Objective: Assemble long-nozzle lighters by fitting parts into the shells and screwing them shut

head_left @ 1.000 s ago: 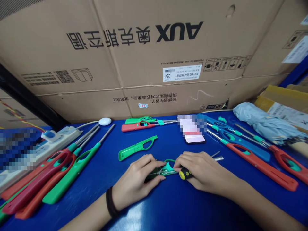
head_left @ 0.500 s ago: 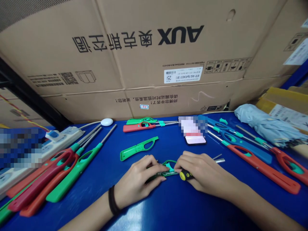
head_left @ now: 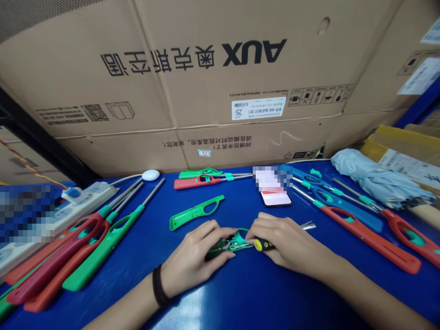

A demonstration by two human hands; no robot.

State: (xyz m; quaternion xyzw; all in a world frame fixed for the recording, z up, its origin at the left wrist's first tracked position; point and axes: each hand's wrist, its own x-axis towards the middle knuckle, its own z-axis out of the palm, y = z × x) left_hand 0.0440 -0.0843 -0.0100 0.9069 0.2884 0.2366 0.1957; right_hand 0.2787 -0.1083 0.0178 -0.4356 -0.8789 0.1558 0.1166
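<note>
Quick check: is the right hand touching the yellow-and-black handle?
Touching. The head view shows the right hand curled over the yellow-and-black handle, its yellow end poking out.

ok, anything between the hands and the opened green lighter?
Nothing visible. The left hand grips the opened green lighter directly; the right hand is right at its teal piece, with a yellow-and-black handle tucked in that hand, not blocking it.

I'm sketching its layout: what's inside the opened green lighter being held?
Inside the green lighter, a teal piece and thin pale wires show. The left hand covers its left end, hiding what's there.
</note>
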